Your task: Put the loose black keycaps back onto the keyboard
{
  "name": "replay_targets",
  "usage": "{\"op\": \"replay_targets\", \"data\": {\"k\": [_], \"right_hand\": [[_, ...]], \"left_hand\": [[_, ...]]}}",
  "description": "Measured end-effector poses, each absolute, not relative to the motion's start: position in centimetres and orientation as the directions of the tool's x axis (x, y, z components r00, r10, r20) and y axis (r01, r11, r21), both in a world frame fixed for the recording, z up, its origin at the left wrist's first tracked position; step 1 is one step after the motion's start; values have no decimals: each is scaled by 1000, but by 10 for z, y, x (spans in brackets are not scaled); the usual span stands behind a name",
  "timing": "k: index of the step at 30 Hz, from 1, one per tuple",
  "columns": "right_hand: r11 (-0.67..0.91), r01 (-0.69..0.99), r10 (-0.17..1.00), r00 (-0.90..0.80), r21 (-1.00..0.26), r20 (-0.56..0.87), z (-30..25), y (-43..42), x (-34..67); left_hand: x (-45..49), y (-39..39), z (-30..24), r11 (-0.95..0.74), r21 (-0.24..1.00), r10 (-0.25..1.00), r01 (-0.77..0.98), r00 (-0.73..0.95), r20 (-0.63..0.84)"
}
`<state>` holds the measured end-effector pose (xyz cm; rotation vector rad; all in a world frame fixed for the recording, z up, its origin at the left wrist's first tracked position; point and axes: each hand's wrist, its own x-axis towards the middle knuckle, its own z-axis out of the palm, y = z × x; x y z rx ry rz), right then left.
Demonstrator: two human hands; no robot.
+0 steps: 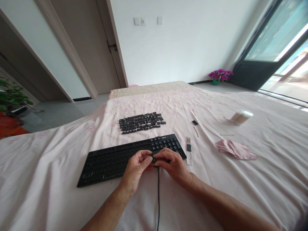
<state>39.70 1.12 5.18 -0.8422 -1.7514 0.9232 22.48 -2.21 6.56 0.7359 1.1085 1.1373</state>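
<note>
My left hand (137, 167) and my right hand (172, 163) meet over the front edge of a black keyboard (112, 159). Fingers and thumbs of both hands are pinched together around a small black piece (154, 158), perhaps a keycap; most of it is covered. On the left and middle of the keyboard the keycaps are off, while the number pad at the right still has caps. A black cable (158, 199) runs from beneath my hands toward me. Beyond the keyboard, loose black keycaps (141, 122) lie in rows.
A wire keycap puller (189, 150) with a black middle lies right of the keyboard. Farther right are cotton swabs (196, 131), a black keycap (194, 122), a pink cloth (234, 149) and a clear tub of swabs (241, 117). A wrinkled pink tablecloth (48, 166) covers the table.
</note>
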Motion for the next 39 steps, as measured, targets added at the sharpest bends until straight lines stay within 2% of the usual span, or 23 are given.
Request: {"op": "replay_targets", "data": {"k": [10,18,27,30,33,39], "right_hand": [[569,183,818,-221,-802,531,53,4,390],[517,198,845,-272,-833,460,47,5,386],[504,198,857,-233,-841,459,51,4,386],[510,215,852,-261,-833,455,54,3,389],[569,260,811,-335,-780,480,59,0,396],[697,473,717,-460,-539,523,76,-14,409]], "left_hand": [[230,-23,66,283,836,943,-471,-22,-332],[230,-23,64,277,834,946,-477,-18,-325],[230,-23,66,353,766,933,-537,144,-329],[229,-23,66,358,761,931,-541,150,-332],[228,-23,65,346,772,934,-533,114,-339],[234,-28,67,365,787,926,-497,110,-360]]}}
